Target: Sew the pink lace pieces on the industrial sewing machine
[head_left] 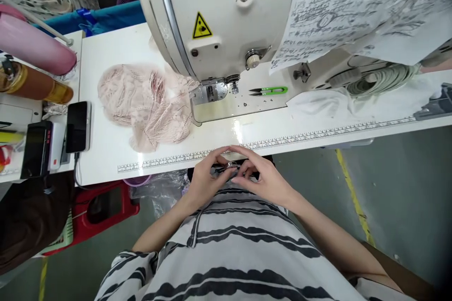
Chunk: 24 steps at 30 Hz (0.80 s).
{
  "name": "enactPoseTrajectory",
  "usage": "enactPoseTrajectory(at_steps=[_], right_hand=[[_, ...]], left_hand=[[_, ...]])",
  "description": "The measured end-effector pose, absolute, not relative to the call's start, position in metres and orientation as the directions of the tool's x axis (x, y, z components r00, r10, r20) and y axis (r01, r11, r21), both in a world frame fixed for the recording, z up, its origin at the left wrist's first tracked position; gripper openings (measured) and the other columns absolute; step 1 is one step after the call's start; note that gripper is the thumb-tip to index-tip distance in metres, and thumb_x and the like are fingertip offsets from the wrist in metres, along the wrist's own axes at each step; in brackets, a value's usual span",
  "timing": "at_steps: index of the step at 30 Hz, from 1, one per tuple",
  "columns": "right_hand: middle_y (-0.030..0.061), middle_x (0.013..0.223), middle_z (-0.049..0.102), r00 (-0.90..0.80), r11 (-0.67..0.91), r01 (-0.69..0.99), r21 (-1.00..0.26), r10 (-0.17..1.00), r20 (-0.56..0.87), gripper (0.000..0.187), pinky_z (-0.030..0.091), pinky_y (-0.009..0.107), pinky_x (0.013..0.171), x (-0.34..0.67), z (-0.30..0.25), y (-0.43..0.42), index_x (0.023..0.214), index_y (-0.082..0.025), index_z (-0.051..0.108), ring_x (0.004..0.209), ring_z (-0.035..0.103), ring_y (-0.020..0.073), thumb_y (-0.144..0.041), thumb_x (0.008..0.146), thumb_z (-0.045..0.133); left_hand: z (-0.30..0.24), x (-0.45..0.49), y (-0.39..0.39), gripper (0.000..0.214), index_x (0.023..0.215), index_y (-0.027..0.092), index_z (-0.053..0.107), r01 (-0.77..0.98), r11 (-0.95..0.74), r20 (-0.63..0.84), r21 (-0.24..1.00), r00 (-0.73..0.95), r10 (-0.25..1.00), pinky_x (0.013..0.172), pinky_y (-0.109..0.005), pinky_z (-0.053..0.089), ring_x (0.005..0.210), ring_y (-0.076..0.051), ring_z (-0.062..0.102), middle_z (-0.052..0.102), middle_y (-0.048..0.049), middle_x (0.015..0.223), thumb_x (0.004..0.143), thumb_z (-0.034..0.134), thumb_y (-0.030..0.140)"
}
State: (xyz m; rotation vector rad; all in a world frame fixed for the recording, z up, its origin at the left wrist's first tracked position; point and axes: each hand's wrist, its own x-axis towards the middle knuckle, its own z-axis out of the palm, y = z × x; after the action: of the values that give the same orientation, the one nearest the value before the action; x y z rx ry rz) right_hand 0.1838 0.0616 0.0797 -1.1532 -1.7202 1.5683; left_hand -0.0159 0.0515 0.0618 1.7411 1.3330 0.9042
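Observation:
Just in front of the table's edge, my left hand [207, 175] and my right hand [263, 176] meet with curled fingers. Between their fingertips is a small, round, shiny metal bobbin case [231, 164], partly hidden by the fingers. My left thumb presses against its lower side, and the right fingers close in from the other side. Both index fingertips come together above it. Behind my hands stands a white sewing machine [222, 23], its presser foot area over a metal plate. Pale pink lace fabric [148, 103] lies bunched to the left of the needle area.
Green thread snips [270, 91] lie on the machine bed. A printed ruler strip [268, 143] runs along the table's front edge. Handwritten paper [349, 9] hangs at right, near a coil of pale tape [384, 80]. A phone [78, 127] and pink bottle [35, 42] are at left.

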Motion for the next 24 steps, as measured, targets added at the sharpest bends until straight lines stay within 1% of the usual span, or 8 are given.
enactPoseTrajectory(at_steps=[2, 4, 7, 10, 13, 16, 19, 24], right_hand=[[0.0073, 0.135, 0.064, -0.483, -0.108, 0.241, -0.965, 0.848, -0.216, 0.067, 0.063, 0.030, 0.069, 0.182, 0.082, 0.064, 0.152, -0.035, 0.035, 0.083, 0.071, 0.0142, -0.031, 0.092, 0.064], [0.0035, 0.114, 0.073, -0.433, -0.102, 0.259, -0.961, 0.876, -0.210, 0.056, 0.063, 0.031, 0.074, 0.183, 0.082, 0.066, 0.145, -0.032, 0.046, 0.085, 0.072, 0.0154, -0.029, 0.092, 0.062], [-0.0007, 0.088, 0.075, -0.354, -0.042, 0.327, -0.944, 0.921, -0.164, 0.030, 0.060, 0.029, 0.072, 0.188, 0.084, 0.067, 0.122, -0.028, 0.067, 0.075, 0.070, 0.0148, -0.028, 0.092, 0.063], [-0.0005, 0.083, 0.075, -0.306, 0.000, 0.359, -0.933, 0.945, -0.118, 0.013, 0.055, 0.027, 0.063, 0.194, 0.088, 0.070, 0.099, -0.026, 0.074, 0.068, 0.067, 0.0146, -0.029, 0.092, 0.064], [-0.0001, 0.078, 0.074, -0.300, 0.015, 0.347, -0.938, 0.949, -0.096, 0.014, 0.051, 0.028, 0.059, 0.199, 0.092, 0.074, 0.087, -0.025, 0.073, 0.066, 0.066, 0.0155, -0.032, 0.094, 0.063], [-0.0018, 0.069, 0.070, -0.303, -0.016, 0.320, -0.947, 0.946, -0.118, 0.014, 0.050, 0.027, 0.059, 0.200, 0.091, 0.076, 0.087, -0.024, 0.073, 0.062, 0.065, 0.0145, -0.033, 0.094, 0.063], [-0.0028, 0.067, 0.067, -0.308, -0.065, 0.250, -0.966, 0.941, -0.143, 0.015, 0.051, 0.025, 0.057, 0.199, 0.086, 0.076, 0.088, -0.023, 0.071, 0.059, 0.064, 0.0129, -0.034, 0.094, 0.063], [-0.0027, 0.065, 0.064, -0.357, -0.144, 0.118, -0.983, 0.917, -0.177, 0.020, 0.052, 0.023, 0.052, 0.198, 0.079, 0.076, 0.088, -0.021, 0.066, 0.055, 0.062, 0.0117, -0.038, 0.096, 0.061]], left_hand=[[0.070, -0.011, 0.052, 0.042, 0.130, 0.025, 0.058, 0.342, -0.033, -0.021, 0.939, 0.152, 0.988, 0.079, -0.027, 0.057, 0.079, -0.013, 0.068, 0.068, 0.0017, 0.082, 0.090, 0.072, 0.028], [0.075, -0.009, 0.052, 0.039, 0.124, 0.025, 0.059, 0.271, 0.042, -0.079, 0.962, 0.126, 0.989, 0.077, -0.025, 0.055, 0.077, -0.012, 0.066, 0.065, 0.0028, 0.080, 0.088, 0.074, 0.028], [0.077, -0.008, 0.053, 0.038, 0.122, 0.025, 0.060, 0.212, 0.111, -0.136, 0.971, 0.107, 0.985, 0.076, -0.023, 0.054, 0.077, -0.011, 0.064, 0.064, 0.0032, 0.080, 0.087, 0.075, 0.029], [0.077, -0.008, 0.054, 0.038, 0.120, 0.025, 0.062, 0.165, 0.157, -0.174, 0.974, 0.098, 0.980, 0.075, -0.023, 0.053, 0.075, -0.011, 0.063, 0.063, 0.0037, 0.079, 0.085, 0.076, 0.029], [0.077, -0.007, 0.055, 0.035, 0.115, 0.023, 0.066, 0.125, 0.195, -0.207, 0.973, 0.090, 0.974, 0.073, -0.023, 0.052, 0.073, -0.011, 0.062, 0.063, 0.0030, 0.077, 0.083, 0.078, 0.031], [0.077, -0.006, 0.055, 0.028, 0.105, 0.021, 0.072, 0.100, 0.228, -0.236, 0.969, 0.077, 0.969, 0.071, -0.024, 0.051, 0.074, -0.012, 0.061, 0.066, 0.0004, 0.080, 0.081, 0.080, 0.033], [0.078, -0.005, 0.055, 0.022, 0.096, 0.021, 0.074, 0.046, 0.262, -0.265, 0.964, 0.080, 0.961, 0.073, -0.025, 0.052, 0.077, -0.012, 0.062, 0.072, -0.0028, 0.090, 0.080, 0.081, 0.034], [0.083, -0.002, 0.053, 0.020, 0.092, 0.020, 0.075, -0.029, 0.302, -0.299, 0.953, 0.067, 0.952, 0.074, -0.023, 0.053, 0.080, -0.012, 0.065, 0.074, -0.0032, 0.092, 0.078, 0.083, 0.032]])
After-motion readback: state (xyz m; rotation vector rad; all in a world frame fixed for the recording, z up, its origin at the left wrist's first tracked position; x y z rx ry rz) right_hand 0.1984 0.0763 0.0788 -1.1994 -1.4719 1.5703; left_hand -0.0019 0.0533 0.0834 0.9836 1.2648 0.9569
